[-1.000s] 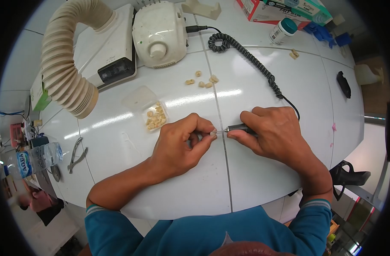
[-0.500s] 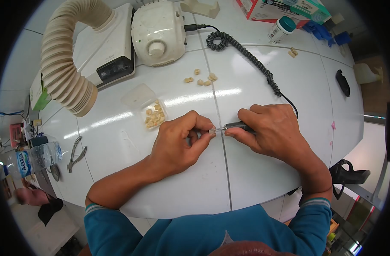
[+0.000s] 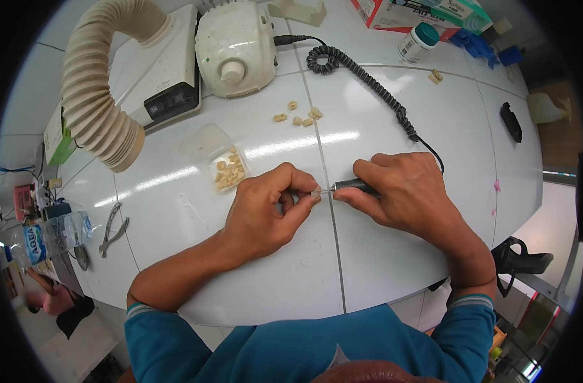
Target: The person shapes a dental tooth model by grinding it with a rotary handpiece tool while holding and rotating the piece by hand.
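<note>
Left hand (image 3: pixel 263 207): thumb and forefinger pinched together on a small whitish piece (image 3: pixel 315 192), mostly hidden by the fingertips; the other fingers curl inward.
Right hand (image 3: pixel 403 191): closed around a dark pen-shaped handpiece (image 3: pixel 352 184), thumb below and fingers above it.
Metal bit: a thin silvery shaft (image 3: pixel 326 190) points from the handpiece to the whitish piece; whether the two touch is too small to tell.
Where the piece is: between the left fingertips, above the glossy white table (image 3: pixel 285 281), near its dark seam.
Cord: a black coiled cable (image 3: pixel 374 80) runs from an off-white rounded control box with a knob (image 3: pixel 224 45) toward the right hand.
Container: an open clear plastic box (image 3: pixel 205 142), just beyond the left hand, holds many cream tooth-like pieces (image 3: pixel 229 172).
Loose pieces: several cream nuggets (image 3: pixel 299 120) lie on the table beyond the hands.
Left side: silvery metal pliers (image 3: pixel 115 233) lie well apart from the left hand; a beige ribbed hose (image 3: pixel 90 83) arches over the far corner.
Far right: a white bottle with a teal cap (image 3: pixel 418 43) stands near colourful cardboard boxes (image 3: pixel 406 16).
</note>
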`<state>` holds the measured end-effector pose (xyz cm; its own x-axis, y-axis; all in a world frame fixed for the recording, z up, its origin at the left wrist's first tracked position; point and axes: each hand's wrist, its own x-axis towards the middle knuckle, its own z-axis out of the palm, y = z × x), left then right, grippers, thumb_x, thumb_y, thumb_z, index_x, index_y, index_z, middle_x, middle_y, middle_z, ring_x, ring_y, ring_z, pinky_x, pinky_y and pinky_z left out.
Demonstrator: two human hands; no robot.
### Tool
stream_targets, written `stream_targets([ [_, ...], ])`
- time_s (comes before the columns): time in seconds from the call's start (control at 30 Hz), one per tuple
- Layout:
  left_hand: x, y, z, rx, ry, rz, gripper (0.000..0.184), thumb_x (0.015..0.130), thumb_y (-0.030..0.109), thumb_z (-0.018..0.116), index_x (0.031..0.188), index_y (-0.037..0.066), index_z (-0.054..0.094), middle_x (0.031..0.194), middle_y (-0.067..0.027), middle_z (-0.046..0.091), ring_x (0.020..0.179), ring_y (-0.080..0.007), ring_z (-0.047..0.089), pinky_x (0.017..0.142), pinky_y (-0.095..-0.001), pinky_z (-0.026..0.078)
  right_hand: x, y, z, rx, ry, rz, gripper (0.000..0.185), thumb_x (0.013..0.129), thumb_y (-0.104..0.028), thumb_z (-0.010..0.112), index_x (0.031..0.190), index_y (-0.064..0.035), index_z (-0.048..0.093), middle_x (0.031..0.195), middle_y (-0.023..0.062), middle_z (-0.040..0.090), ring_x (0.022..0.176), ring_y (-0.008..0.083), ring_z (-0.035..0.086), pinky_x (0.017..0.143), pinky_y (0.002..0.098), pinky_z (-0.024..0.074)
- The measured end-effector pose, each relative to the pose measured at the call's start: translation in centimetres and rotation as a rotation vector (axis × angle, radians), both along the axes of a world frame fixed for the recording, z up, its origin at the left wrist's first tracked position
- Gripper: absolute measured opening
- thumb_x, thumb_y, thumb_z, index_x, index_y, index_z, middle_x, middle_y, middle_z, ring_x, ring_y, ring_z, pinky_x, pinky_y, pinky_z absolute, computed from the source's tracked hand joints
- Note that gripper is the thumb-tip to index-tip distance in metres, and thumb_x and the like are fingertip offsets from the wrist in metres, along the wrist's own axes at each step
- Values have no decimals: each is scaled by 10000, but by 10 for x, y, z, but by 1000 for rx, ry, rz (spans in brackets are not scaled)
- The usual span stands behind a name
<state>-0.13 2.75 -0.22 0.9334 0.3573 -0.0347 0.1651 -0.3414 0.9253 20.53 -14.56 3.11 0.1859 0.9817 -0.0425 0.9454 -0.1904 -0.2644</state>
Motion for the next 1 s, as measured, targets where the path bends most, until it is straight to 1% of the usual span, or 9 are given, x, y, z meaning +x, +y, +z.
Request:
stream_targets([
  [0.13, -1, 0, 1, 7, 34, -10, 150, 968, -23, 807, 1097, -26, 733, 1079, -107, 826, 852, -97, 735, 713, -243, 562, 1, 1, 0, -8, -14, 5, 570, 1014, -636, 722, 816, -102, 722, 661, 87, 693, 551, 313, 675, 516, 449, 458],
  [0.33, -1, 0, -2, 11, 9, -2, 152, 967, -18, 809, 1099, -23, 733, 1076, -104, 826, 859, -98, 735, 710, -244, 559, 2, 1, 1, -16, -5, 7, 574, 1013, -639, 720, 814, -101, 719, 659, 85, 690, 540, 310, 664, 509, 444, 453],
  [0.43, 0, -2, -2, -28, 22, 10, 153, 965, -18, 810, 1098, -22, 733, 1075, -106, 827, 861, -100, 737, 712, -244, 559, 1, -1, 0, -9, -1, -1, 576, 1013, -642, 719, 816, -101, 721, 659, 82, 689, 538, 310, 663, 506, 441, 451],
  [0.6, -1, -2, -2, -5, 24, 3, 152, 966, -18, 807, 1100, -19, 735, 1075, -103, 827, 859, -100, 736, 713, -244, 558, -1, 0, 2, -8, 6, 4, 577, 1015, -645, 717, 824, -101, 729, 665, 80, 699, 538, 305, 666, 501, 432, 450],
  [1.0, 1, 0, 0, -9, 15, -6, 164, 972, -9, 808, 1113, -21, 727, 1072, -97, 822, 875, -103, 737, 730, -249, 565, 1, -2, 0, -3, -13, 1, 593, 1013, -663, 709, 819, -103, 727, 634, 71, 670, 522, 297, 649, 501, 429, 446],
])
